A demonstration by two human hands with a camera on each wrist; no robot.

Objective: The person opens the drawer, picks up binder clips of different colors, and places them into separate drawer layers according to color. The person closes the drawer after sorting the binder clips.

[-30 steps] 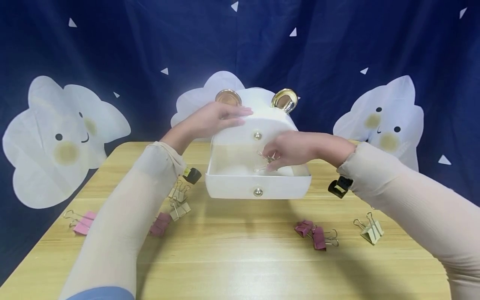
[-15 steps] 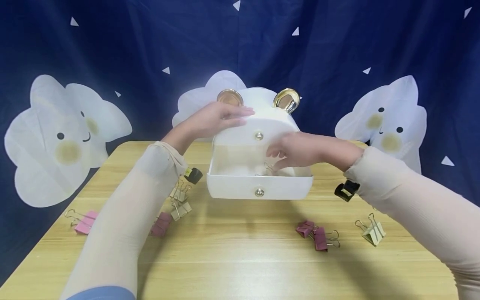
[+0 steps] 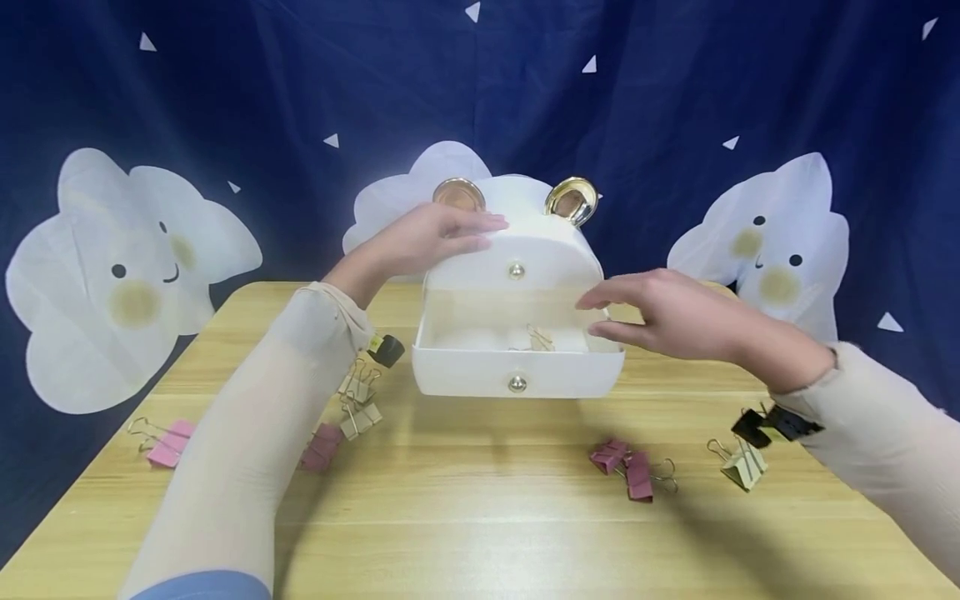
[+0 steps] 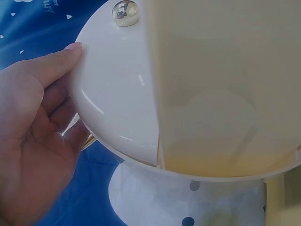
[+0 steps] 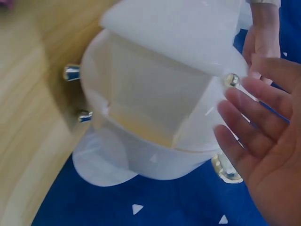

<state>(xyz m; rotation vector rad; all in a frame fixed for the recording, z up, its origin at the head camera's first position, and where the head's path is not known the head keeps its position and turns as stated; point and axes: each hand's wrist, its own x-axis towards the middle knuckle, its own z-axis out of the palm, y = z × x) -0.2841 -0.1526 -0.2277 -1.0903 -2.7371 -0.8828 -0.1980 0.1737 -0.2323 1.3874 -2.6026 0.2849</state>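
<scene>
A white storage box [image 3: 551, 237] with gold round ears stands at the back of the table. Its lower drawer [image 3: 465, 372] is pulled out, and the upper one is closed. My left hand [image 3: 431, 237] rests on the box's top left beside one ear; the left wrist view shows the thumb [image 4: 66, 59] along the curved edge. Inside the drawer, a cream binder clip [image 3: 540, 338] shows above the front wall, partly hidden. My right hand [image 3: 682, 321] is at the drawer's right side, thumb and fingers apart, holding nothing. In the right wrist view its fingers [image 5: 256, 125] are spread.
On the left of the table [image 3: 480, 533] lie a pink binder clip [image 3: 171, 443], a dark pink one [image 3: 324, 447] and cream ones [image 3: 362, 421]. Dark pink clips [image 3: 639, 477] and a cream clip [image 3: 745, 467] lie at right. A blue curtain [image 3: 300, 75] hangs behind.
My right hand has let go of the binder clip inside the drawer and moved out to the right. The clip now lies in the drawer. My left hand stays on the box.
</scene>
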